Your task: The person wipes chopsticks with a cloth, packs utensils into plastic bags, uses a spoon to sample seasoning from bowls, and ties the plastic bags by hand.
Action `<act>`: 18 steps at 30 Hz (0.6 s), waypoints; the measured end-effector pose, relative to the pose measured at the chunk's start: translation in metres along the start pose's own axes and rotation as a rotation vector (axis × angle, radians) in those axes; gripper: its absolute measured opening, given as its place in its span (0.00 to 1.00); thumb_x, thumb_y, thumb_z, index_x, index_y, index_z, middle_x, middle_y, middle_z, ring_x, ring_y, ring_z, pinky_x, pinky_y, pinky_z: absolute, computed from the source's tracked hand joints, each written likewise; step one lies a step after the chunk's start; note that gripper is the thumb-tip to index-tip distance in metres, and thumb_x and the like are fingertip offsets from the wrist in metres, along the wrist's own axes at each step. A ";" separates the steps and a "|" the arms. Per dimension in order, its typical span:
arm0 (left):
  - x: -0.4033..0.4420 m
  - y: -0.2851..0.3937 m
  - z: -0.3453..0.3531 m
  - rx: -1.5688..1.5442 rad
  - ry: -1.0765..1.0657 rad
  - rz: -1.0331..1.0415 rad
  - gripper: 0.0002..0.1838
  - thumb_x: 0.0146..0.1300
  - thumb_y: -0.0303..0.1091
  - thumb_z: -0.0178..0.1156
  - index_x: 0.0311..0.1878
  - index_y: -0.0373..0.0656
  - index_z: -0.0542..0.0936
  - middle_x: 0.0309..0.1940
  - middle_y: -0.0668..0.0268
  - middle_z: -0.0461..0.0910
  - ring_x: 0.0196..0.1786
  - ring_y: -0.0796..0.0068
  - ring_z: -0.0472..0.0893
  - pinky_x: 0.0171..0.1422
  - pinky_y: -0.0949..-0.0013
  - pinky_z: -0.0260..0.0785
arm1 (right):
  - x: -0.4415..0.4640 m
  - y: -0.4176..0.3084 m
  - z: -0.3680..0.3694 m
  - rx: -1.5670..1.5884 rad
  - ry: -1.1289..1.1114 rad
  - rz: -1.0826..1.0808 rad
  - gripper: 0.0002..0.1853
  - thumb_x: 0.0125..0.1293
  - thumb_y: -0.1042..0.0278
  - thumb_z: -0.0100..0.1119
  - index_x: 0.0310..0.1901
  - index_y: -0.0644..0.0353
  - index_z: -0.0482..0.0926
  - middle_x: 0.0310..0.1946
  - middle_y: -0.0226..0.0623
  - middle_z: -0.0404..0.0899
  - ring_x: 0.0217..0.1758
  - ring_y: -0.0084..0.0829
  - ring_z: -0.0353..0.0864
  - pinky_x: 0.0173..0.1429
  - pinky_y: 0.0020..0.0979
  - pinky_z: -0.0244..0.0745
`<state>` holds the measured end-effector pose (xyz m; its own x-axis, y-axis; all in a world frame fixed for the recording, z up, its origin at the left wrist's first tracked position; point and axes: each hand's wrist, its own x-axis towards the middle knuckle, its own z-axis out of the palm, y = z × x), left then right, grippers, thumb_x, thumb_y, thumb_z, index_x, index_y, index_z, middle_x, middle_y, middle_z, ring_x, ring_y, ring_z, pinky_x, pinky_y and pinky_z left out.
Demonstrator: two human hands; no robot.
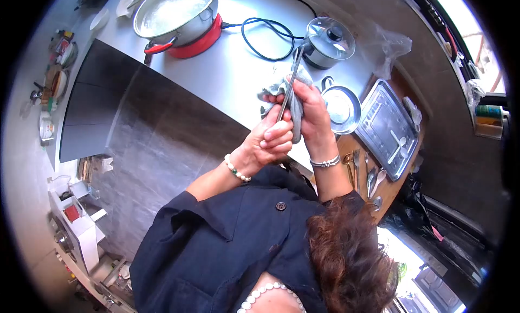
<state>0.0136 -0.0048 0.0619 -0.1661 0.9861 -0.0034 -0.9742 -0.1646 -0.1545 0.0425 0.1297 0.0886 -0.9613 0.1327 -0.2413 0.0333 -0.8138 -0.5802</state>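
Near the front edge of the white counter, my left hand (267, 141) is closed around the lower end of a thin metal utensil (292, 81). A grey cloth (296, 113) is bunched in my right hand (312, 108), whose fingers press it against the utensil's upper part. The utensil stands nearly upright in the view, leaning slightly right. Its upper tip overlaps the small pot with a glass lid (330, 39) behind it. Just right of my right hand is a round metal pan (341, 110).
A large pot (179, 15) sits on a red electric base (197, 46) at the upper left, with a black cable (271, 39) beside it. On the right lie a metal tray (387, 130) holding a spoon and, on wood, several spoons and forks (356, 169). A plastic bag (392, 44) is behind.
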 end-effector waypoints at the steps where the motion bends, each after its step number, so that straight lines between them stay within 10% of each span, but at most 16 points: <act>1: -0.001 0.001 0.003 0.075 0.070 0.027 0.19 0.72 0.44 0.35 0.36 0.41 0.72 0.06 0.77 0.58 0.06 0.88 0.52 0.11 0.82 0.44 | 0.004 -0.002 0.009 -0.013 0.065 -0.001 0.12 0.67 0.64 0.47 0.37 0.67 0.72 0.24 0.42 0.77 0.25 0.31 0.80 0.32 0.27 0.79; 6: -0.025 -0.019 -0.012 0.345 0.190 -0.073 0.18 0.70 0.48 0.39 0.35 0.44 0.71 0.07 0.77 0.56 0.08 0.86 0.50 0.12 0.80 0.43 | 0.041 -0.062 -0.004 0.083 0.306 -0.187 0.16 0.66 0.60 0.48 0.24 0.60 0.72 0.21 0.37 0.76 0.31 0.32 0.78 0.44 0.36 0.76; 8: -0.032 -0.004 -0.011 0.283 0.231 0.089 0.18 0.70 0.48 0.40 0.35 0.44 0.71 0.08 0.78 0.55 0.09 0.86 0.51 0.13 0.80 0.44 | 0.042 -0.081 -0.045 -0.029 0.125 -0.251 0.16 0.67 0.58 0.46 0.38 0.65 0.74 0.27 0.44 0.79 0.37 0.34 0.79 0.45 0.34 0.76; 12: -0.008 0.046 0.004 1.521 0.534 0.614 0.16 0.69 0.39 0.44 0.33 0.37 0.74 0.17 0.73 0.70 0.18 0.87 0.66 0.21 0.81 0.60 | 0.004 -0.026 -0.019 -0.581 0.041 -0.090 0.22 0.65 0.52 0.51 0.47 0.66 0.73 0.39 0.38 0.77 0.41 0.28 0.77 0.46 0.27 0.73; 13: 0.002 0.037 -0.001 1.425 0.455 0.647 0.16 0.69 0.39 0.44 0.34 0.37 0.75 0.20 0.72 0.73 0.22 0.87 0.69 0.25 0.80 0.63 | 0.000 -0.008 -0.012 -0.949 -0.051 -0.085 0.20 0.64 0.56 0.54 0.48 0.65 0.73 0.38 0.34 0.77 0.41 0.25 0.77 0.44 0.24 0.72; 18: 0.015 0.005 -0.035 1.248 0.434 0.480 0.18 0.68 0.42 0.47 0.26 0.40 0.75 0.16 0.72 0.71 0.19 0.87 0.68 0.21 0.80 0.58 | 0.008 -0.008 0.015 -0.380 0.293 -0.210 0.13 0.65 0.63 0.49 0.44 0.64 0.72 0.34 0.38 0.78 0.34 0.24 0.79 0.35 0.25 0.76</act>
<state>0.0120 0.0100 0.0269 -0.6802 0.7193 -0.1411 -0.3673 -0.1678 0.9149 0.0309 0.1289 0.1032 -0.8427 0.4685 -0.2653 -0.0030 -0.4968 -0.8679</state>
